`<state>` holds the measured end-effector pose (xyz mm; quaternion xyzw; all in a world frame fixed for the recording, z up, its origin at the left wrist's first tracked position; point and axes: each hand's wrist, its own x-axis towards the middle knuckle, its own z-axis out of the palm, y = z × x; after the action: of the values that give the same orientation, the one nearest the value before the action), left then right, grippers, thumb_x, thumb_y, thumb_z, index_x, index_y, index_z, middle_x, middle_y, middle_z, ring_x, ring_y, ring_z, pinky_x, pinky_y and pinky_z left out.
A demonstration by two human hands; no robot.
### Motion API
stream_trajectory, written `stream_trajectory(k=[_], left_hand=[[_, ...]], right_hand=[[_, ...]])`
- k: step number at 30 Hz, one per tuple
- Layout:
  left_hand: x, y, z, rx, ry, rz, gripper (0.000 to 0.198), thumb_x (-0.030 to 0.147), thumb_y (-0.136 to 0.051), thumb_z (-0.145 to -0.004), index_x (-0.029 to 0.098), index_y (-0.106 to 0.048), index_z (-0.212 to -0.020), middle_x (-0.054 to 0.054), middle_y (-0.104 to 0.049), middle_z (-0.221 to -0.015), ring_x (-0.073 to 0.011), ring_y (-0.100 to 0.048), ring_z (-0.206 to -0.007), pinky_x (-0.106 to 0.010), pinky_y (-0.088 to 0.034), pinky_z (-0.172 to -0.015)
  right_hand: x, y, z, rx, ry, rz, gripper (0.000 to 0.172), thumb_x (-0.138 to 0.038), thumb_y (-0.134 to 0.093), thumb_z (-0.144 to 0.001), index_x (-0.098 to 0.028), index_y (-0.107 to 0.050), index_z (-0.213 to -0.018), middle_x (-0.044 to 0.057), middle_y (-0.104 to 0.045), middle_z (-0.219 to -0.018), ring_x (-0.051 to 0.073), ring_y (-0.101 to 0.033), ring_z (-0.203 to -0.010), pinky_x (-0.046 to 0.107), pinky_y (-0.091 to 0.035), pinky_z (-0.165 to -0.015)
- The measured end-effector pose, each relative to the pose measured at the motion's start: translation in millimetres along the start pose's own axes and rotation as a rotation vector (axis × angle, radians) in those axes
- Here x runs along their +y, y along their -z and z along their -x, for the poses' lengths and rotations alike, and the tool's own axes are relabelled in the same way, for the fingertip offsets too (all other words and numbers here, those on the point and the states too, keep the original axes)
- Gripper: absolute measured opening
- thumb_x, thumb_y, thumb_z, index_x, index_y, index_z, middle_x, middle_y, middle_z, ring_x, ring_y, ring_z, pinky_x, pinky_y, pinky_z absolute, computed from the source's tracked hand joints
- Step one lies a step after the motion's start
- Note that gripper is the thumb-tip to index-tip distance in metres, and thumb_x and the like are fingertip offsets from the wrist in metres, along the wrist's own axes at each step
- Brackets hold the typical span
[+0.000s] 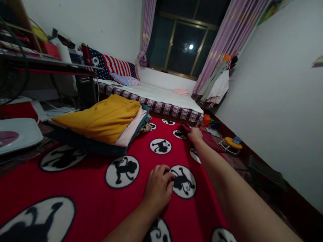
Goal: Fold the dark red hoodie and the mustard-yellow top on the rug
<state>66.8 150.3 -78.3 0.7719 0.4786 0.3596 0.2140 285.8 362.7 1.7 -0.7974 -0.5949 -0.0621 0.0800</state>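
Under L hand [157, 190], R hand [194, 135]: blanket [88, 188].

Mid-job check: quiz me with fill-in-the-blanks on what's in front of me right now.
1. The left hand lies flat on the ___ blanket.
2. The blanket's round patches show black ___.
3. The top garment on the folded stack is ___.
Missing words: red; monkeys; yellow.
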Motion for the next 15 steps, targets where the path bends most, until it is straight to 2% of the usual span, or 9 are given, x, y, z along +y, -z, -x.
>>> stream_trajectory(k=[4,7,11,13,15], left_hand=[[0.9,-0.7,-0.6,0.016,-0.001,-0.011,0.019,0.012,-0.06,-0.079,0.025,-0.068,-0.091,-0.003,-0.06,-0.109,-0.0224,-0.049,-0.107,-0.039,-0.04,-0.09],[0.9,-0.2,-0.7,0.011,-0.003,-0.014,0.019,0.012,-0.06,-0.079,0.024,-0.068,-0.092,-0.003,-0.06,-0.109,-0.0224,-0.049,-0.106,-0.039,-0.04,-0.09],[0.7,0.5,-0.3,0.004,-0.002,-0.016,0.019,0.013,-0.061,-0.078,0.025,-0.068,-0.091,-0.003,-0.059,-0.109,-0.0223,-0.049,-0.105,-0.039,-0.039,-0.091],[1.1,0.5,0.2,0.008,0.0,-0.01,0.019,0.013,-0.061,-0.078,0.025,-0.068,-0.091,-0.002,-0.059,-0.109,-0.0222,-0.049,-0.105,-0.039,-0.039,-0.09],[2.0,0.5,0.6,0.014,0.009,0.005,0.018,0.013,-0.061,-0.078,0.025,-0.068,-0.09,-0.002,-0.06,-0.108,-0.022,-0.049,-0.106,-0.039,-0.039,-0.09]], right_hand=[[31.9,23.5,-12.2,0.101,-0.133,-0.002,0.046,-0.023,-0.039,-0.088,-0.004,-0.059,-0.125,0.028,-0.062,-0.115,0.036,-0.061,-0.108,0.041,-0.049,-0.082],[27.8,22.1,-12.3,0.08,-0.044,-0.029,0.047,-0.03,-0.039,-0.09,-0.01,-0.057,-0.129,0.022,-0.061,-0.122,0.032,-0.058,-0.112,0.039,-0.047,-0.087],[3.1,-12.1,11.9,-0.062,0.193,-0.078,0.048,-0.052,-0.043,-0.091,-0.031,-0.053,-0.133,0.006,-0.057,-0.134,0.024,-0.054,-0.12,0.036,-0.041,-0.098],[-5.4,-34.2,31.6,-0.071,0.258,-0.068,0.053,-0.057,-0.039,-0.091,-0.034,-0.045,-0.139,0.003,-0.041,-0.148,0.025,-0.038,-0.135,0.046,-0.028,-0.109],[-9.8,-51.7,50.9,-0.026,0.276,-0.02,0.06,-0.059,-0.036,-0.092,-0.031,-0.034,-0.146,0.005,-0.024,-0.156,0.027,-0.019,-0.144,0.053,-0.011,-0.113]])
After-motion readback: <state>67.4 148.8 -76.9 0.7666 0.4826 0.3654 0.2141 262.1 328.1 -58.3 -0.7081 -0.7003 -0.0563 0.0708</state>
